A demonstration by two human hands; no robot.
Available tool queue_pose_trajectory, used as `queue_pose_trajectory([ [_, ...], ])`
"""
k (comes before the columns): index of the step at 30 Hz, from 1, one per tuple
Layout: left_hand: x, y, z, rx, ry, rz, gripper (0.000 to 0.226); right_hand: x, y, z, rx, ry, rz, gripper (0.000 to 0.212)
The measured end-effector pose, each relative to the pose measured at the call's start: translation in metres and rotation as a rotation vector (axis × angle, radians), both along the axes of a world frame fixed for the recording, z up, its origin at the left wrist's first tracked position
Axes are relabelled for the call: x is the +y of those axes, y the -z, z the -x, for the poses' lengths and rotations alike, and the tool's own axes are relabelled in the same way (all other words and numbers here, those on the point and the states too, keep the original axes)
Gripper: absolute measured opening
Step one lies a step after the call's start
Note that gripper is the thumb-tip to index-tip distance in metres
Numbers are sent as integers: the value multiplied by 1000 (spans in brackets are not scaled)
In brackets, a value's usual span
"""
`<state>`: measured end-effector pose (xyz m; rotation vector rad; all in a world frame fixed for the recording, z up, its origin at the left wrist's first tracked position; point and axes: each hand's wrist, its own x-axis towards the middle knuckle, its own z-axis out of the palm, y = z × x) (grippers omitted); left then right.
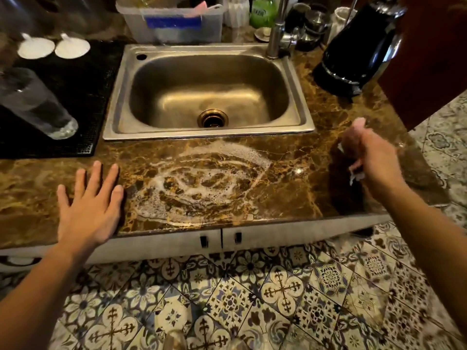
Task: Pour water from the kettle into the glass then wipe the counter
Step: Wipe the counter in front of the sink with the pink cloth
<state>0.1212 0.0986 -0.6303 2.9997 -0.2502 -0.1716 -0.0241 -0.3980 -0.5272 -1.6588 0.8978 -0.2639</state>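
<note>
**Soapy marble table before the sink**

Brown marble table (290, 157) carries a swirl of white foam (202, 180) just in front of the steel sink (209, 89). Left hand (91, 205) lies flat and open on the table, fingers spread, beside the foam. Right hand (371, 157), blurred, is closed around a pale cloth or sponge (356, 173) near the table's right end. Black kettle (358, 46) stands right of the sink; glass (35, 102) stands on a black mat (83, 79) at left.

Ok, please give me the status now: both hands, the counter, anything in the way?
Left hand flat and open on counter. Right hand shut on a blurred pinkish cloth, right of the sink. Soapy smear not yet wiped. Nothing in the way.
</note>
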Motion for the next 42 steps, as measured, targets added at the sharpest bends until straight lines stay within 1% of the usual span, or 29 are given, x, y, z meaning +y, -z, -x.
queue_pose_trajectory([
  [1, 0, 0, 0, 1, -1, -3, 63, 4, 9, -7, 81, -80, 74, 69],
  [2, 0, 0, -1, 2, -3, -5, 62, 8, 20, -13, 142, -138, 152, 74],
  [3, 0, 0, -1, 3, -4, -4, 62, 16, 29, -20, 175, -209, 242, 74],
  [4, 0, -1, -1, 6, -6, -2, 62, 23, 37, -26, 197, -281, 329, 70],
  [5, 0, -1, -1, 9, -7, 0, 62, 31, 39, -33, 221, -342, 375, 64],
  [7, 0, -1, -1, 9, -5, 1, 63, 44, 44, -46, 261, -429, 400, 57],
  [11, -1, -2, -1, 9, -4, 1, 63, 60, 55, -55, 249, -663, 481, 57],
  [14, -2, -3, 0, 1, -4, 4, 63, 76, 57, -43, 197, -763, 463, 55],
  [16, -2, -4, 0, 2, 0, 4, 63, 94, 52, -27, 191, -806, 405, 53],
  [18, -1, -4, 0, 3, 0, -3, 62, 115, 46, -9, 190, -833, 321, 49],
  [20, 0, -2, -1, -2, 3, -8, 62, 137, 41, 2, 157, -787, 185, 39],
  [21, 0, -2, -1, -1, 4, -5, 62, 145, 39, 4, 120, -726, 66, 40],
  [22, 0, -2, -2, 0, 5, -1, 62, 149, 40, 3, 85, -646, -101, 44],
  [24, 1, -2, -1, -1, 6, 2, 62, 144, 38, 2, -2, -433, -563, 38],
  [25, 0, -2, -1, -3, 6, 0, 62, 139, 34, 0, -39, -319, -741, 39],
  [26, 0, -2, -1, -4, 7, -1, 62, 131, 30, -2, -76, -223, -869, 44],
  [27, -1, -3, -1, -2, 6, 1, 62, 122, 25, -3, -116, -154, -917, 49],
  [28, -1, -3, -1, 2, 4, 4, 62, 113, 18, -5, -158, -107, -917, 51],
  [30, -1, -4, -1, 5, 0, 10, 63, 89, 10, -12, -231, -39, -871, 54],
  [31, -1, -5, 0, 3, 0, 10, 63, 77, 4, -16, -267, 3, -811, 54],
  [33, -1, -6, 1, -6, 2, 9, 63, 56, -3, -26, -310, 74, -618, 49],
  [35, -2, -7, 2, -13, 9, 6, 62, 43, -4, -35, -327, 59, -416, 45],
  [36, -3, -7, 2, -14, 11, 4, 62, 41, -3, -39, -308, 31, -321, 44],
  [38, -3, -8, 1, -15, 10, 4, 62, 42, 2, -46, -255, -83, -156, 33],
  [39, -3, -8, 1, -17, 10, 6, 62, 43, 8, -51, -207, -145, -97, 34],
  [42, -2, -7, 1, -16, 13, -1, 62, 44, 41, -66, -76, -322, 106, 50],
])
